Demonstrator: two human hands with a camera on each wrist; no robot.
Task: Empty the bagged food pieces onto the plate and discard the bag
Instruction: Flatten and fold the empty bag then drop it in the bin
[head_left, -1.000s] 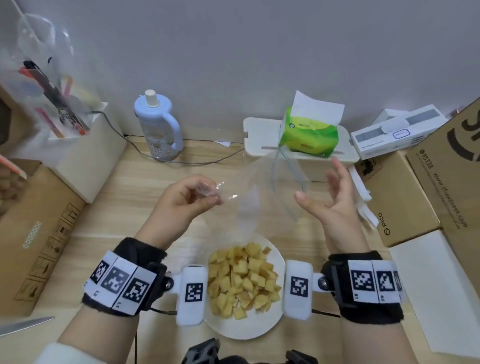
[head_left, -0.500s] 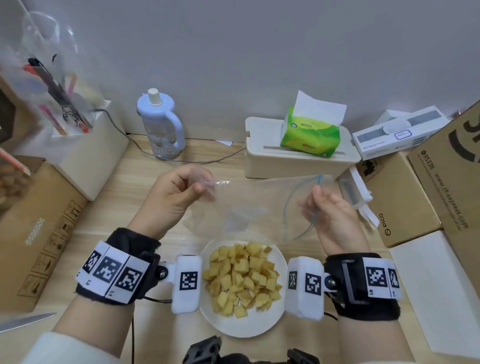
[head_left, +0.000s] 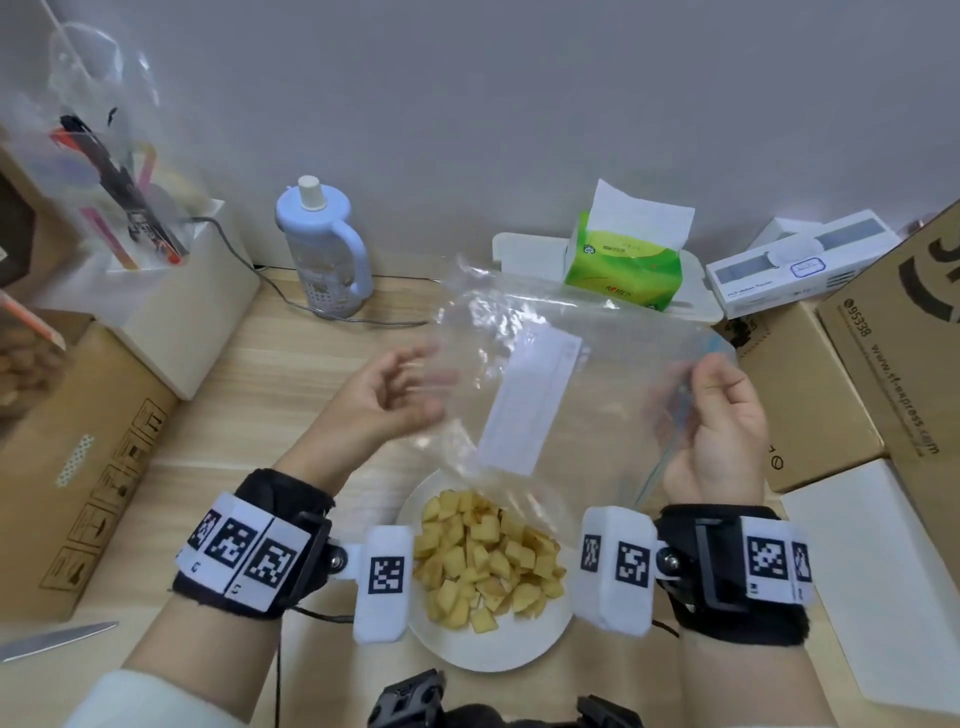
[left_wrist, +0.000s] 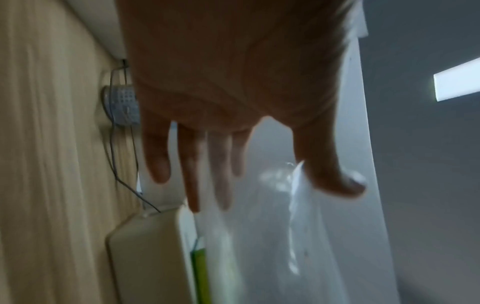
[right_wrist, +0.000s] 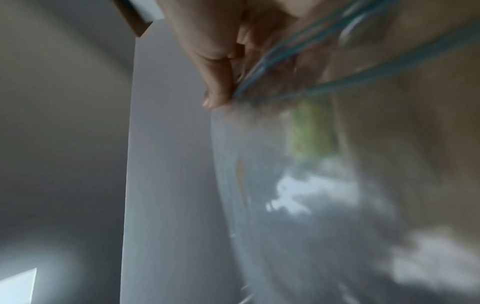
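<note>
My right hand (head_left: 714, 426) gripped the empty clear bag (head_left: 524, 364); my left hand (head_left: 387, 402) hung slack. Below both, the plate (head_left: 498, 644) held yellow food pieces (head_left: 485, 558). The bag's white label was unreadable.

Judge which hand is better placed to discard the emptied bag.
Right. The right hand pinches the clear bag at its blue zip edge, while the left hand is open beside it. The food pieces already lie on the plate.

Food pieces (head_left: 485, 564) piled on the plate (head_left: 498, 649) up front, bag (head_left: 535, 374) hanging right above between left hand (head_left: 387, 402) and right hand (head_left: 719, 426), jug (head_left: 324, 249) back left, tissue pack (head_left: 623, 260) behind, knife (head_left: 57, 640) far left.
</note>
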